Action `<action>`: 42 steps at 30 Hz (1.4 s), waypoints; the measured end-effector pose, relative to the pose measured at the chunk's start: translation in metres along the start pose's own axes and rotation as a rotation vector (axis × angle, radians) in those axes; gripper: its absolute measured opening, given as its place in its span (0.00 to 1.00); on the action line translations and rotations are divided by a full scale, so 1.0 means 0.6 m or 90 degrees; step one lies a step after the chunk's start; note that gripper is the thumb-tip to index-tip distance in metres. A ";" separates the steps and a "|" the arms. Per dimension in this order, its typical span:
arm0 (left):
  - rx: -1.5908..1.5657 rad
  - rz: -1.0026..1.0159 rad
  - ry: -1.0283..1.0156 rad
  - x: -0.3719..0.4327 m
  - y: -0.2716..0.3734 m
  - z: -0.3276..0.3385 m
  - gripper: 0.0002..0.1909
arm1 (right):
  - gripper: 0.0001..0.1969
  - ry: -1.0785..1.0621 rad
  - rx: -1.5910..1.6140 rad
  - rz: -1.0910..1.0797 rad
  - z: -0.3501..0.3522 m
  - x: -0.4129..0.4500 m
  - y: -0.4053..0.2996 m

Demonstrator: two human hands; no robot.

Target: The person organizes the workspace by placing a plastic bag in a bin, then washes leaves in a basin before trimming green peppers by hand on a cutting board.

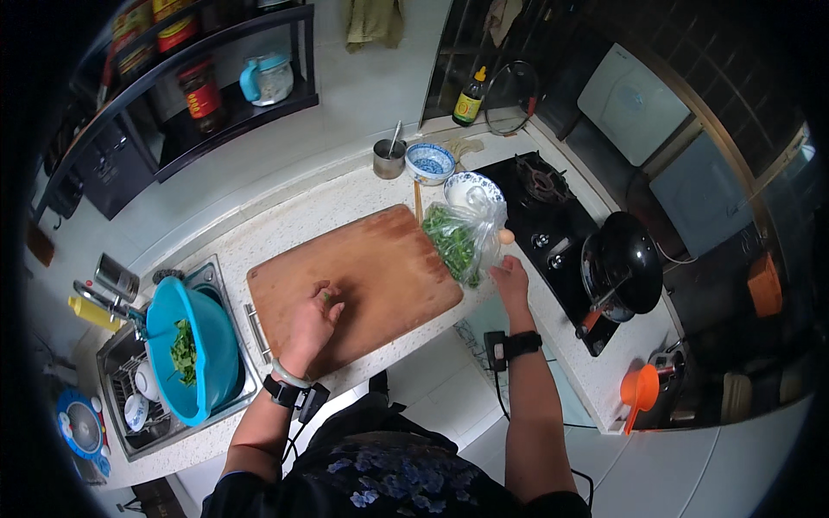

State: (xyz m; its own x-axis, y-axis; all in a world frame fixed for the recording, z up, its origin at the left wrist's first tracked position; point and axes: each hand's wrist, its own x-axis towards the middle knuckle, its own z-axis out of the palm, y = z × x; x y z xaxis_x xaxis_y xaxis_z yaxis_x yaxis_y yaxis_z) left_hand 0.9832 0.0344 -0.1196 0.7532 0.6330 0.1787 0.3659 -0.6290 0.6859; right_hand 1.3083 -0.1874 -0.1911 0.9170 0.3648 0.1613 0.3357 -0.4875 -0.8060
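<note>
My left hand [315, 318] hovers over a wooden cutting board [382, 259], its fingers loosely curled and the thumb apart. A tiny green scrap clings near its fingertips. At the lower right edge of a clear plastic bag [482, 226] is my right hand [511, 281]; whether the fingers pinch the bag or only touch it is unclear. Leafy greens [450, 246] show through the bag, which lies against the board's right end. Just above the right hand, an egg [506, 237] rests beside the bag. The bag partly covers a blue-and-white plate [469, 186].
Leaves lie in a blue plastic basin [220, 349] in the sink [178, 434] at left. A black gas stove [518, 171] with a lidded wok [622, 272] is at right. Chopsticks [418, 201], a patterned bowl [430, 163] and a metal cup [389, 162] stand behind the board.
</note>
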 end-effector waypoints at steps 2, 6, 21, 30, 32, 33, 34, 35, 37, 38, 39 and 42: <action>-0.023 -0.002 -0.019 0.028 -0.004 0.028 0.11 | 0.24 0.041 -0.037 -0.030 0.002 0.055 -0.005; -0.026 0.020 -0.071 0.092 0.031 0.058 0.11 | 0.25 0.096 -0.090 -0.029 0.038 0.150 0.039; -0.381 -0.204 -0.092 0.253 0.129 0.214 0.19 | 0.05 -0.300 0.413 0.097 0.045 0.160 -0.110; -0.545 -0.180 -0.086 0.365 0.188 0.172 0.17 | 0.07 -0.473 0.304 -0.092 0.030 0.213 -0.260; -0.515 -0.191 -0.058 0.377 0.199 0.140 0.11 | 0.07 -0.502 0.287 -0.125 0.040 0.231 -0.290; -0.513 -0.190 -0.051 0.384 0.189 0.129 0.11 | 0.07 -0.528 0.269 -0.154 0.048 0.240 -0.306; -0.494 -0.177 -0.016 0.390 0.176 0.117 0.11 | 0.07 -0.529 0.237 -0.210 0.058 0.248 -0.323; -0.474 -0.163 0.018 0.397 0.163 0.103 0.12 | 0.07 -0.532 0.238 -0.216 0.071 0.258 -0.339; -0.484 -0.170 0.041 0.416 0.153 0.073 0.11 | 0.07 -0.534 0.169 -0.325 0.103 0.285 -0.361; -0.486 -0.163 0.063 0.423 0.146 0.059 0.10 | 0.07 -0.515 0.195 -0.335 0.130 0.302 -0.359; -0.486 -0.158 0.089 0.424 0.136 0.044 0.10 | 0.07 -0.519 0.197 -0.340 0.149 0.311 -0.372; -0.595 -0.160 0.162 0.429 0.081 0.029 0.11 | 0.09 -0.500 0.100 -0.388 0.194 0.335 -0.398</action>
State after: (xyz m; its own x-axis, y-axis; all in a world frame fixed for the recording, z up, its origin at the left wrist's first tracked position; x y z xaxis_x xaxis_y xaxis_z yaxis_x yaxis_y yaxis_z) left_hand 1.2041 0.1590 -0.0524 0.5336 0.8454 0.0236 -0.1615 0.0744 0.9841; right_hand 1.3877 0.0946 -0.0322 0.1770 0.9646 0.1956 0.6161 0.0464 -0.7863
